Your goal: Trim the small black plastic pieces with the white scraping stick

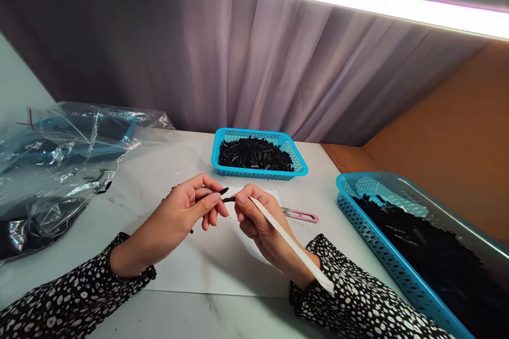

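My left hand [189,201] pinches a small black piece [224,191] between fingers and thumb, its end poking out past the fingertips. Held like a pen in my right hand [258,217] is a long, slim white stick [292,243] that slants back over the wrist to a wider end. A thin dark tip [229,199] spans the gap between the two hands; whether it belongs to the stick or to a black piece, I cannot tell. Both hands hover over a white sheet [222,270]. Beyond the right knuckles lies a pink-handled cutter [302,215].
A blue basket [260,174] of black pieces stands at the back. On the right, a larger blue basket [382,259], partly under clear plastic, holds a dark heap. Clear plastic bags [79,143] with dark contents fill the left side. A bright lamp [338,2] hangs overhead.
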Tool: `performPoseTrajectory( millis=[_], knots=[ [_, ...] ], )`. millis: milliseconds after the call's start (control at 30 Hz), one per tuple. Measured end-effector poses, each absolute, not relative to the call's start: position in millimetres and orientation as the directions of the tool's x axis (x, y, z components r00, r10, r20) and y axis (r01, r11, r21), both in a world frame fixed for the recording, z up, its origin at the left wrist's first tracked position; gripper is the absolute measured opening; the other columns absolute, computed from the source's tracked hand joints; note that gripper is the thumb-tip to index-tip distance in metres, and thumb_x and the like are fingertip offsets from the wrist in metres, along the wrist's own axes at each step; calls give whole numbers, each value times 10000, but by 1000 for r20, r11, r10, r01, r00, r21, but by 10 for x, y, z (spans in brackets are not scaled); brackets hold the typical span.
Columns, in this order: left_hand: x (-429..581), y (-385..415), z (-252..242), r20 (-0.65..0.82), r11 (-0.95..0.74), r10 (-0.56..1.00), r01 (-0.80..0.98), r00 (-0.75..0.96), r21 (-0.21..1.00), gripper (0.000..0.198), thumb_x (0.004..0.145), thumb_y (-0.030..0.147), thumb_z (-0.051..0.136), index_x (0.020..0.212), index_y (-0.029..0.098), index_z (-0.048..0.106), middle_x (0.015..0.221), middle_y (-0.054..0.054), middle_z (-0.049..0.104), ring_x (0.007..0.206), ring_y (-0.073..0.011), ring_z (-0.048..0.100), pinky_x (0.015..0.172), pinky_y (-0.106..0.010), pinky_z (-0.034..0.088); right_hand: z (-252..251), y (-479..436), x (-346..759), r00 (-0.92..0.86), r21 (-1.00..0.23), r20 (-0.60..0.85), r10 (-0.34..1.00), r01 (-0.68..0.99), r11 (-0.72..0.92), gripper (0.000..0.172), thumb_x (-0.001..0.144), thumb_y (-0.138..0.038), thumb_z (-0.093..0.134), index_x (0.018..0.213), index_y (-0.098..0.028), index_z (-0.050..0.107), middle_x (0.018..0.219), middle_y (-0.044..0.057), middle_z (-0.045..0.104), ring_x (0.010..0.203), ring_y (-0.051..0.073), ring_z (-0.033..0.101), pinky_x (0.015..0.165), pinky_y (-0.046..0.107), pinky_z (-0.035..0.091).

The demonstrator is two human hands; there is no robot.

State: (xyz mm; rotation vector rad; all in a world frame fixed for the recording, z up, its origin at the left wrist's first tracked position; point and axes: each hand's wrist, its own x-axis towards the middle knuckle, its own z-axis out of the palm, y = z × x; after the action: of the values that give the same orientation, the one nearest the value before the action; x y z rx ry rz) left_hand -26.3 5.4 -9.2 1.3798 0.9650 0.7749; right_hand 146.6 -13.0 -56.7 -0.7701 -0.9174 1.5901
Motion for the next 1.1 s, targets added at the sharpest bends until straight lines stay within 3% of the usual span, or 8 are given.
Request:
performPoseTrajectory(
  millis=[300,500,633,733,900,1100],
  knots=[
    [-285,73,-105,-159,108,910,150,382,983,266,903,417,658,803,190,562,742,14,663,569,-90,465,524,-245,302,-563,-148,1469,-220,-845,-31,975,-515,-144,380,826,-463,755,716,-193,511,586,-85,498,426,33,187,416,215,122],
    [-298,86,-117,-142,64,920,218,364,974,289,890,433,673,772,192,565,723,36,604,581,-90,398,561,-254,315,-600,-102,1507,-234,-794,32,972,-596,-117,291,871,-431,624,727,-208,505,644,-39,611,410,50,259,401,215,151],
    [-290,83,-106,-99,-3,918,258,383,966,263,901,423,654,784,202,574,735,27,614,610,-109,438,574,-264,345,-612,-104,1506,-179,-861,62,982,-508,-38,288,858,-437,690,747,-198,574,602,-62,531,422,49,236,410,225,148],
    [-279,64,-92,-74,-45,921,293,383,955,249,895,421,650,791,206,584,737,18,617,633,-127,472,583,-276,370,-636,-118,1496,-128,-913,97,987,-405,37,247,797,-408,779,905,-206,685,571,-83,460,448,65,241,421,236,168],
    [-277,21,-82,-61,-79,920,334,387,939,208,921,386,605,802,216,592,753,14,619,679,-145,506,612,-286,396,-697,-117,1504,-83,-962,176,981,-224,153,217,825,-394,757,957,-222,762,605,-45,487,498,93,316,434,246,218],
    [-266,5,-80,-65,-50,905,258,419,965,200,902,385,622,807,213,584,734,12,621,652,-140,486,606,-287,378,-712,-103,1501,-71,-966,160,984,-218,142,222,819,-422,761,917,-222,769,610,-28,518,520,109,357,451,253,251]
  ],
)
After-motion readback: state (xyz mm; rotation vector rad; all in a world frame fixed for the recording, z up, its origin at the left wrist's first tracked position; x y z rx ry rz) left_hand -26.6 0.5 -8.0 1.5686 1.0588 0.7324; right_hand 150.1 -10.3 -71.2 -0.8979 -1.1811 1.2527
